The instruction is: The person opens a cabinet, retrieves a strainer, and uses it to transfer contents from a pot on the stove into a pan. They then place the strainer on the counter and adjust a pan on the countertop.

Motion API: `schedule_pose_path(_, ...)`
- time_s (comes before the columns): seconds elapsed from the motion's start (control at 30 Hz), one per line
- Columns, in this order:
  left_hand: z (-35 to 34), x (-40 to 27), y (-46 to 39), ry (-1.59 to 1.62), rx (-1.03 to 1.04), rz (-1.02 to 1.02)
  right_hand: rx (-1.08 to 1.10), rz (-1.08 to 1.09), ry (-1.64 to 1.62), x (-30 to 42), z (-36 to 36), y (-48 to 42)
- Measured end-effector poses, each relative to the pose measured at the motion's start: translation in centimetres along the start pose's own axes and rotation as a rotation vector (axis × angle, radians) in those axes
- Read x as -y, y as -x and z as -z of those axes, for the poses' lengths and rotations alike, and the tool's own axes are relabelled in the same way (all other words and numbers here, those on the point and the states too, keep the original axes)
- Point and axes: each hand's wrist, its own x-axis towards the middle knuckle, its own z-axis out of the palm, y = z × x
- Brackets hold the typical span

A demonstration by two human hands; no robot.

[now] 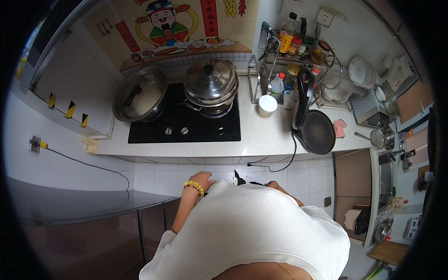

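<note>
My left hand [201,180], with a yellow beaded bracelet [194,188] at the wrist, hangs over the floor in front of the counter. Its thumb stands apart from the fingers and nothing shows in it. My right hand [272,184] is low at my other side, partly hidden by my white shirt [259,220]; whether it holds anything is hidden. Ahead on the black gas hob [154,134] stand a lidded steel steamer pot [210,84] and, at its left end, a steel wok or basin [140,94] with whitish contents and a black handle inside.
On the white counter [196,148] sit a white-lidded tub [267,105] and a black electric pan [317,132] with its lid raised. Its cord [294,150] dangles over the edge. A seasoning rack [297,57], stacked plates [362,73] and a pink cloth [339,128] stand rightward.
</note>
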Motion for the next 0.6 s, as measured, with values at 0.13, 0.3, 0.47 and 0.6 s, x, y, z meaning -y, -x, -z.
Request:
schedule_pose_path(0.13,0.1,-0.1,0.1,0.002,0.007,-0.003,-0.024,-0.058,-0.036,-0.1,-0.3,-0.3)
schedule_pose_path(0.3,-0.4,0.2,-0.2,0.004,0.005,-0.01,-0.062,-0.138,-0.096,-0.8,-1.1,-1.0)
schedule_pose_path(0.47,-0.4,0.2,-0.2,-0.001,0.005,-0.008,-0.09,-0.116,-0.112,-0.4,-1.0,-0.7)
schedule_pose_path(0.6,-0.1,-0.1,-0.2,-0.01,0.013,-0.013,-0.141,-0.067,-0.116,0.2,-0.1,-0.7)
